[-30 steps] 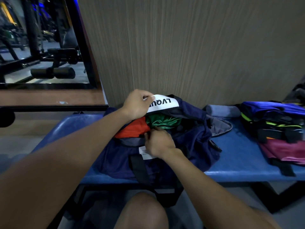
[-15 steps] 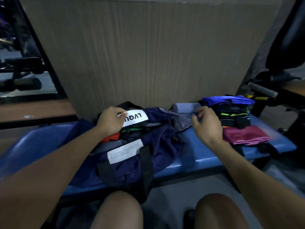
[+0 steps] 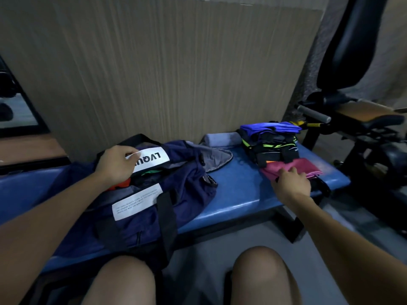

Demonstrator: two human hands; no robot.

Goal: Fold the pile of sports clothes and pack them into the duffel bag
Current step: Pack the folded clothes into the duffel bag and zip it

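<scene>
A person sits facing a blue padded bench (image 3: pixel 237 194), their bare knees at six o'clock in the view. A navy duffel bag (image 3: pixel 141 219) lies on the bench at about nine o'clock from the centre, its mouth open toward the wood-grain wall behind. The left hand (image 3: pixel 115 165) grips the far edge of the bag's opening, thumb and curled fingers pinching the fabric at a white label with black letters. Inside the opening, bits of red and green cloth show just under that hand. A second white label and a black strap cross the near side of the bag. At three o'clock from the bag, well apart from it, a stack of folded clothes (image 3: pixel 271 144) sits on the bench: blue on top, black with bright green stripes below, and a maroon garment (image 3: pixel 293 167) at the bottom. The right hand (image 3: pixel 290 182) rests on the near edge of the maroon garment, fingers bent onto the cloth; whether it has a real grip cannot be told. A grey rolled towel (image 3: pixel 222 139) lies at twelve o'clock, between bag and stack, against the wall.
</scene>
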